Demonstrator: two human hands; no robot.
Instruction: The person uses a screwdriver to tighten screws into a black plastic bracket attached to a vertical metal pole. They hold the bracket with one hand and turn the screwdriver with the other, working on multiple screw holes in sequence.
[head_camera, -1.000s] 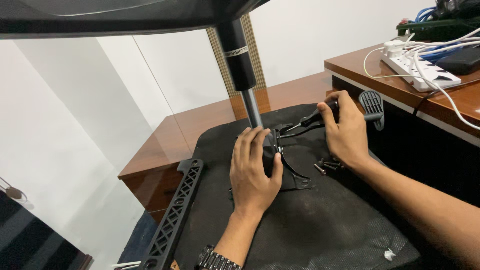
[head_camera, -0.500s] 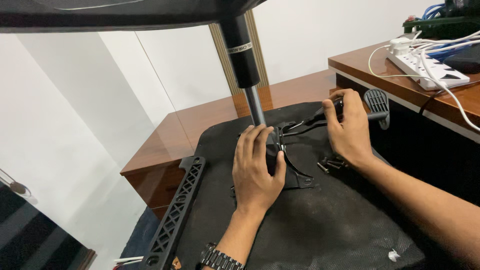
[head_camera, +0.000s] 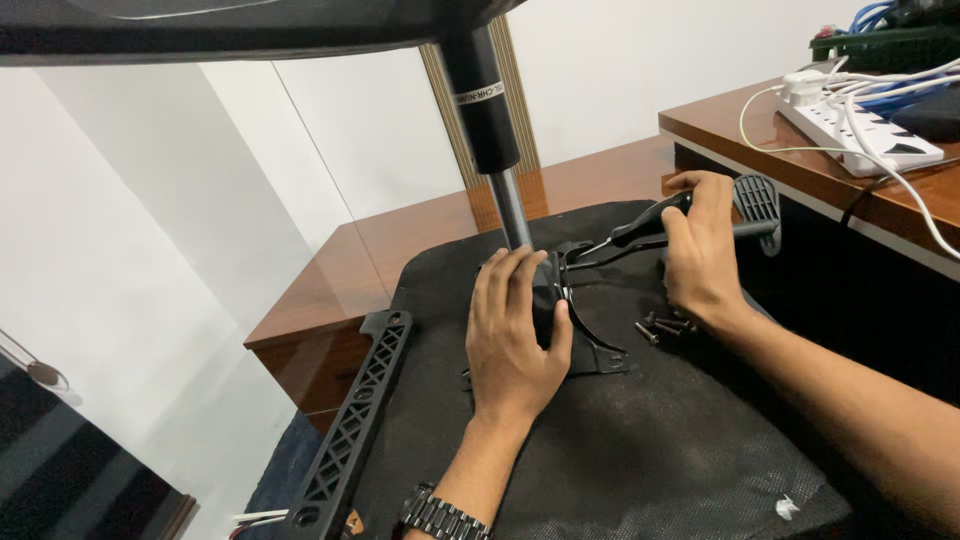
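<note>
Upturned chair seat, black coarse fabric underside, lies on the brown wooden desk; glossy gas cylinder rises from its centre, ribbed plastic armrest at its left edge. Metal mechanism plate sits mid-seat, apparently not yet fastened: loose dark screws lie right of it. Left hand presses flat on the plate; right hand grips the black lever.

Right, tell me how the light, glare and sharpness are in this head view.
Head view: soft, even indoor light; the left hand and right hand are sharp, no motion blur. Faint glare on the polished wooden desk and the metal gas-lift rod. The black seat underside is dark, yet its texture shows. The chair base at the top looks large and slightly soft.
</note>
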